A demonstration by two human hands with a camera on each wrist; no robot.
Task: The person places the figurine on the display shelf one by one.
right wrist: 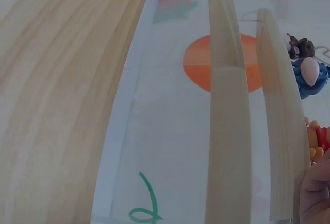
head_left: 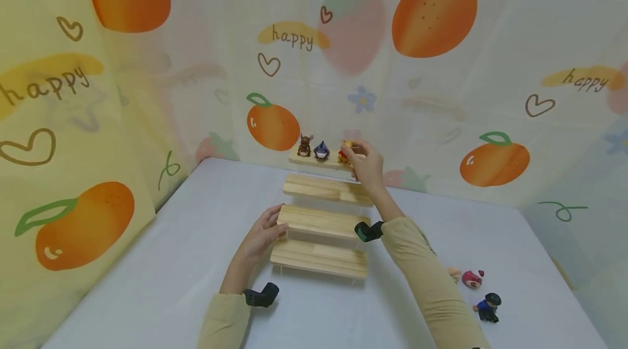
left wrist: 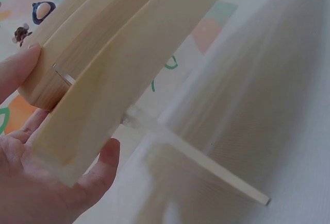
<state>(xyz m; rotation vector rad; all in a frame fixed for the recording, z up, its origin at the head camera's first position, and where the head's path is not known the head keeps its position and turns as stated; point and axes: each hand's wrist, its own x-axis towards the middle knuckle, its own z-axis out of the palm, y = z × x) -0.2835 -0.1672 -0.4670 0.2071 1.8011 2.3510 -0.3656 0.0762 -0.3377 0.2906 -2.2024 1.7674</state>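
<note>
A wooden tiered display shelf (head_left: 319, 221) stands in the middle of the table. My left hand (head_left: 257, 235) grips the left end of one of its lower steps, with the fingers around the board in the left wrist view. On the top step, my right hand (head_left: 369, 166) pinches a yellow bear figurine in a red shirt (head_left: 343, 156), partly hidden by the fingers. To the bear's left sit a blue donkey figurine (head_left: 321, 151) and a brown figurine with long ears (head_left: 304, 146). The right wrist view catches the bear (right wrist: 323, 137) at its right edge.
On the table right of my right forearm lie a pink-red figurine (head_left: 472, 279), a figurine in dark blue with a black cap (head_left: 488, 307) and a pale one (head_left: 454, 272) partly behind the sleeve. A fruit-printed cloth (head_left: 314, 87) hangs behind the shelf.
</note>
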